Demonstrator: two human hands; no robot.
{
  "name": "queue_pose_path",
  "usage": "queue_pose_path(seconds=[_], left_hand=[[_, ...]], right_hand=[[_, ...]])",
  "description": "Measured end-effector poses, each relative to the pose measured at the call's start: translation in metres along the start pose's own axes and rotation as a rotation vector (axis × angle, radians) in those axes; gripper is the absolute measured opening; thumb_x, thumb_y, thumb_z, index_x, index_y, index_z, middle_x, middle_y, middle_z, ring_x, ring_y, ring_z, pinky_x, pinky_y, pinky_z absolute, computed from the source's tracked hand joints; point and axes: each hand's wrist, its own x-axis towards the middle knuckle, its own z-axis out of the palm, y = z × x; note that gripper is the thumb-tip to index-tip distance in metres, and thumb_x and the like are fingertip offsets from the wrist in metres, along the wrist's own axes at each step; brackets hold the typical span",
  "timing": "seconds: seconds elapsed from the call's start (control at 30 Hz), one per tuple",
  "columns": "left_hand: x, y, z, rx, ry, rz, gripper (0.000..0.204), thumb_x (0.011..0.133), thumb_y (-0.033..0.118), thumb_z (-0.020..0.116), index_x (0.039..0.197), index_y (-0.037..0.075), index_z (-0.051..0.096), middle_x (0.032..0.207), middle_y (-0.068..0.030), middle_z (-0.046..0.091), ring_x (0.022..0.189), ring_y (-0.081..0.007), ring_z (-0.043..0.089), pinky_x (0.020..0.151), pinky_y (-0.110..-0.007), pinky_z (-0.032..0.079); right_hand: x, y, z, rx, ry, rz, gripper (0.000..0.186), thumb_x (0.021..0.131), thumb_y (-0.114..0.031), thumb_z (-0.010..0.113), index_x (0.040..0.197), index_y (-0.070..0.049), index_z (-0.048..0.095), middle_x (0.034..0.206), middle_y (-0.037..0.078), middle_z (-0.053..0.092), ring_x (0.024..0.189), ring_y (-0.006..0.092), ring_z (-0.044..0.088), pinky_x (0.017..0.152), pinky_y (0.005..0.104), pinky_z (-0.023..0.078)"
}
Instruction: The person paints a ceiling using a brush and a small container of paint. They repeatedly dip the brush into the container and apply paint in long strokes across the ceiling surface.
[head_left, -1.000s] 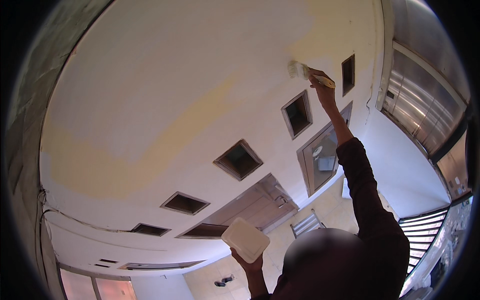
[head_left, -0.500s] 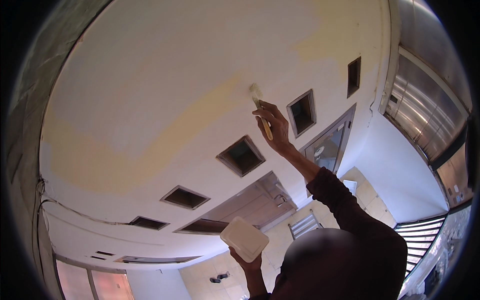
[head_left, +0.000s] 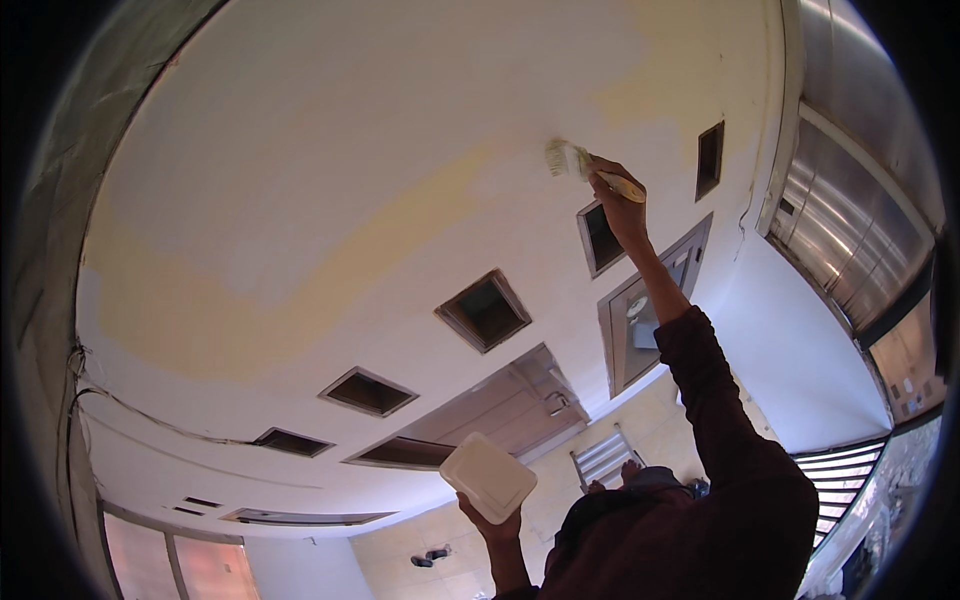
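My right hand [head_left: 622, 200] is raised with its fingers closed around the handle of a paintbrush [head_left: 570, 160]. The brush's wide, pale bristles point left, at or very close to the white wall [head_left: 380, 130]; I cannot tell if they touch. Below the bristles is a square, framed opening [head_left: 600, 240]. A yellow band [head_left: 370, 245] runs across the wall to the left, and another yellow patch [head_left: 680, 70] is at the upper right. Lower down, my left hand [head_left: 490, 522] grips a whitish, rounded rectangular tub [head_left: 488, 478] from below; its contents are hidden.
Several framed openings, one of them [head_left: 483, 310] near the middle, cross the wall. Under them are a brown door [head_left: 500, 400] and a framed glass panel [head_left: 640, 310]. A slatted metal ladder [head_left: 603, 458] stands by my feet. Dark shoes [head_left: 430, 556] lie on the tiled floor. Cables [head_left: 165, 425] hang at left.
My right hand has moved right and slightly up with the paintbrush, whose bristles now point left instead of up. My left hand and the tub have hardly moved.
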Motion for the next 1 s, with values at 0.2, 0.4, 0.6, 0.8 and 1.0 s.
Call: queue_pose_path(seconds=[0.2, 0.4, 0.6, 0.8, 1.0], left_hand=[[0.011, -0.001, -0.030, 0.131, -0.204, -0.025, 0.079, 0.095, 0.059, 0.061, 0.152, 0.016, 0.028, 0.145, -0.0106, 0.046, 0.133, -0.0270, 0.050, 0.107, -0.049, 0.048], [0.012, -0.001, -0.038, 0.108, -0.230, -0.007, 0.074, 0.099, 0.061, 0.052, 0.152, 0.015, 0.030, 0.145, -0.0100, 0.049, 0.134, -0.0268, 0.049, 0.109, -0.051, 0.047], [-0.002, -0.001, -0.010, 0.250, -0.052, 0.067, 0.064, 0.103, 0.051, 0.050, 0.151, 0.013, 0.031, 0.142, -0.0104, 0.051, 0.132, -0.0260, 0.051, 0.105, -0.048, 0.051], [0.013, 0.000, -0.035, 0.154, -0.257, 0.002, 0.068, 0.099, 0.056, 0.055, 0.149, 0.015, 0.035, 0.142, -0.0083, 0.052, 0.132, -0.0267, 0.052, 0.105, -0.050, 0.050], [0.001, 0.000, -0.018, 0.113, -0.177, -0.012, 0.063, 0.105, 0.055, 0.041, 0.152, 0.015, 0.029, 0.144, -0.0096, 0.048, 0.131, -0.0273, 0.052, 0.106, -0.049, 0.050]], right_hand=[[0.003, -0.049, 0.027, -0.270, 0.216, -0.449, 0.020, 0.092, 0.001, 0.063, 0.108, -0.009, 0.070, 0.122, 0.013, 0.064, 0.100, 0.0263, 0.069, 0.080, 0.0357, 0.057], [-0.037, -0.073, 0.131, -0.537, 0.058, -0.475, 0.026, 0.082, -0.006, 0.075, 0.105, -0.019, 0.073, 0.125, 0.009, 0.064, 0.099, 0.0293, 0.068, 0.074, 0.0399, 0.058], [-0.071, -0.105, 0.148, -0.181, -0.260, -0.399, 0.019, 0.091, -0.005, 0.070, 0.108, -0.014, 0.072, 0.120, 0.008, 0.069, 0.098, 0.0238, 0.070, 0.077, 0.0337, 0.058], [-0.008, -0.073, 0.092, 0.220, -0.182, -0.094, 0.017, 0.094, -0.006, 0.068, 0.110, -0.004, 0.072, 0.102, 0.002, 0.073, 0.080, 0.0071, 0.062, 0.069, 0.0237, 0.053], [0.042, -0.048, 0.014, 0.016, 0.110, -0.064, 0.017, 0.094, -0.012, 0.067, 0.109, -0.008, 0.073, 0.094, 0.000, 0.070, 0.075, 0.0062, 0.061, 0.066, 0.0245, 0.055]])
